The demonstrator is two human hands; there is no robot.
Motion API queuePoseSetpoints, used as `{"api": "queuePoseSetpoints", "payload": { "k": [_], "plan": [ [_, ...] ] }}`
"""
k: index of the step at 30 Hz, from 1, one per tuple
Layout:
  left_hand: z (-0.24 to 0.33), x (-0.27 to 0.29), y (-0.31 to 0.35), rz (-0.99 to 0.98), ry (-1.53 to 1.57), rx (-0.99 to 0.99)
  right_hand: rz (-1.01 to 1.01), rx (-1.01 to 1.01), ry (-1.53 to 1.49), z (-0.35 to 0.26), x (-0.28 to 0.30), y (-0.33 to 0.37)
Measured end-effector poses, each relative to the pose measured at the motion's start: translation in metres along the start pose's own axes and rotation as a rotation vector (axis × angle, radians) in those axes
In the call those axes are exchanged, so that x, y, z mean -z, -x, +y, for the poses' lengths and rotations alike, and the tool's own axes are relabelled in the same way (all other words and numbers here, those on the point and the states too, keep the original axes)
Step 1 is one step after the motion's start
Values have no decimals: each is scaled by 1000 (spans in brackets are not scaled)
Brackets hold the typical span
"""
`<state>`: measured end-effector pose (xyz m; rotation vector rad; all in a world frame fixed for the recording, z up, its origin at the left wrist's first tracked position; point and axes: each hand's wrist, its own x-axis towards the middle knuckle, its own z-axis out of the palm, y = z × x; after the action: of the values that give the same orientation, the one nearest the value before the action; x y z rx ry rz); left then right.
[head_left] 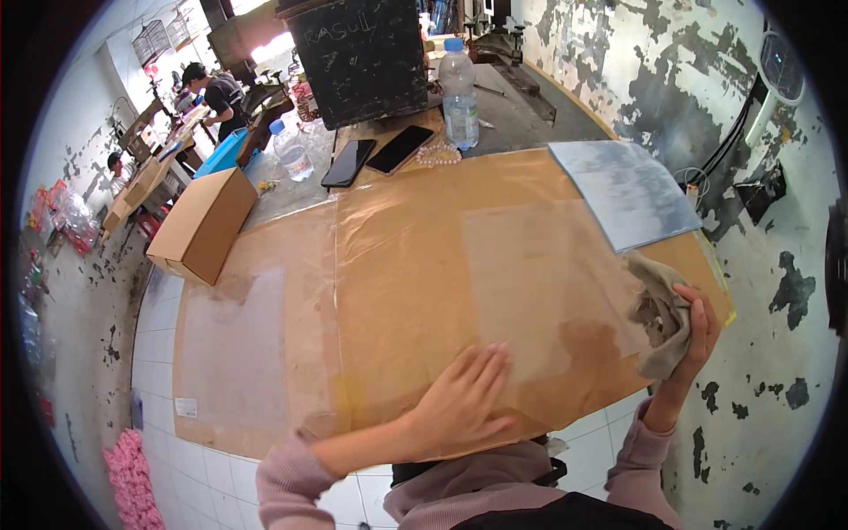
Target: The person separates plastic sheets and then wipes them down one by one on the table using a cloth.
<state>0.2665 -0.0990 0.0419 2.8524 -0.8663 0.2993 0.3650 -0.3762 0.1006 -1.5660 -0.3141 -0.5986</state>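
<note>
My left hand (466, 393) lies flat, fingers stretched out, at the near edge of a thin translucent sheet (521, 283) on the brown table covering (397, 265). Gripped in my right hand (700, 331) is a crumpled grey-beige cloth (667, 340) with dark stains, at the table's right edge. Its upper end comes close to the near corner of a flat blue-grey panel (627, 194). A darker brown patch shows on the covering between my hands. Whether the sheet lies on the covering or under its clear film, I cannot tell.
A second pale sheet (234, 344) lies at the left, by a closed cardboard box (205, 223). Two phones (349, 163), a bead bracelet (439, 155), water bottles (458, 106) and a black box (358, 66) stand or lie beyond. A peeling wall (777, 309) runs along the right. People work far left.
</note>
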Motion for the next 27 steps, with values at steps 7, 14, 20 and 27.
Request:
{"api": "queuePoseSetpoints", "payload": {
  "k": [7,14,20,27],
  "plan": [
    [40,23,107,-46,-94,582,-920,453,80,-21,-115,-11],
    [74,-80,164,262,-421,450,-1474,819,-350,-1,-223,94],
    [67,-53,137,327,-369,600,-1221,1104,-94,59,-302,79],
    [64,-69,127,568,-328,637,-1026,473,385,106,-381,-44]
  ]
}}
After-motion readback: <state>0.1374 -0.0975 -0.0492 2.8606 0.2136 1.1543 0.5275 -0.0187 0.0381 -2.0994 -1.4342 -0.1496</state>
